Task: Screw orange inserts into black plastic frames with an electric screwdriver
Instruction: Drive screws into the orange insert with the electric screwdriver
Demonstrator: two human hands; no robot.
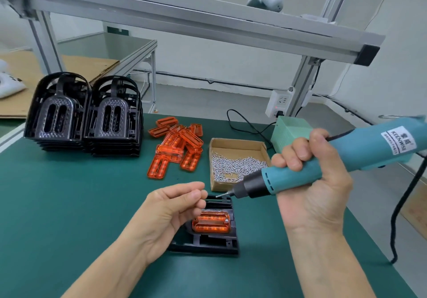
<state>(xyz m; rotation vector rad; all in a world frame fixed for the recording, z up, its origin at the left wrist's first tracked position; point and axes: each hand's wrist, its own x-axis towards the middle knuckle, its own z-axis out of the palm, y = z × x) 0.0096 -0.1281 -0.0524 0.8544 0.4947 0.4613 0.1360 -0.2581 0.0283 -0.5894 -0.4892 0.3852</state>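
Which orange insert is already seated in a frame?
The orange insert in the black frame near the hands; the other inserts lie loose in a pile.

A translucent orange plastic insert (211,223) sits seated in the flat black plastic frame (208,242) before me. My teal electric screwdriver (323,159) angles its bit down-left, close above the frame's far edge.

We count two stacks of black frames (84,115) side by side, and one more black frame (208,240) lying apart with one orange insert (211,223) seated in it. The loose orange inserts (178,146) form one pile, roughly ten, overlapping too much for an exact count. One cardboard box (238,144) holds screws (235,166) too many to count. We see one electric screwdriver (342,161), one green power unit (292,132) and two hands.
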